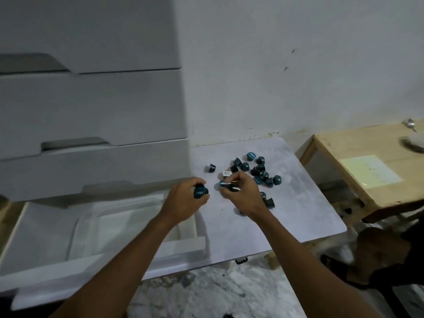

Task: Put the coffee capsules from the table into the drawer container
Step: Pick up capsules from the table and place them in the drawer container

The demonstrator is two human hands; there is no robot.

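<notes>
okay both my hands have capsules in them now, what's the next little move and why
Probably swing the left hand left over the clear container in the open drawer and drop its capsule. That hand is already closed on one and sits nearest the drawer, while the right hand is among the loose capsules on the table.

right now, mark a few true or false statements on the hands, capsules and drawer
1. The left hand holds capsules. True.
2. The bottom drawer is shut. False: it is pulled open.
3. The clear container in the drawer is full of capsules. False: none show inside it.
4. A pile of capsules lies on the white table. True.
5. The right hand is empty. False: it grips capsules.
</notes>
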